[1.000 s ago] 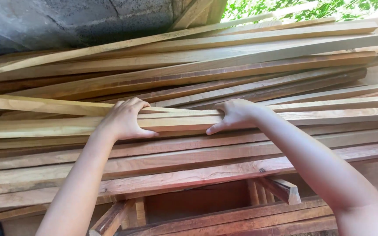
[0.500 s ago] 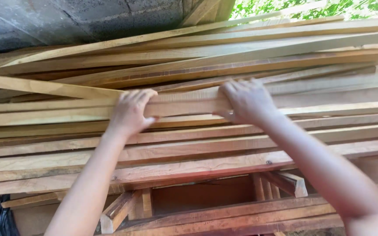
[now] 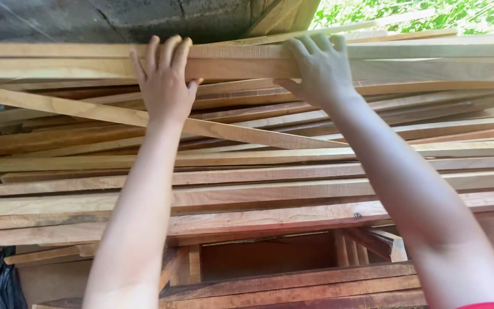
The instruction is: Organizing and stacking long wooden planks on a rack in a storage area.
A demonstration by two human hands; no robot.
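Raised plank (image 3: 241,60): bare, matt, sawn wood, pale tan. Stacked boards (image 3: 258,189), centre frame: unfinished reddish-brown timber, rough-sawn. Wall (image 3: 87,20), upper left: coarse grey concrete.

The plank (image 3: 247,60) is pale tan with a reddish-brown edge, the stacked boards (image 3: 258,194) are streaky orange-brown, the wall (image 3: 115,20) is dark grey, and the leaves (image 3: 430,11) are bright green.

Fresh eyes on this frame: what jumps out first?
Two bare arms reach up the middle, the left hand and right hand both gripping one long plank held level across the top. Below it a messy stack of planks fills the frame, with one thin strip slanting across the left. Bright green leaves show at top right, beside a grey block wall.
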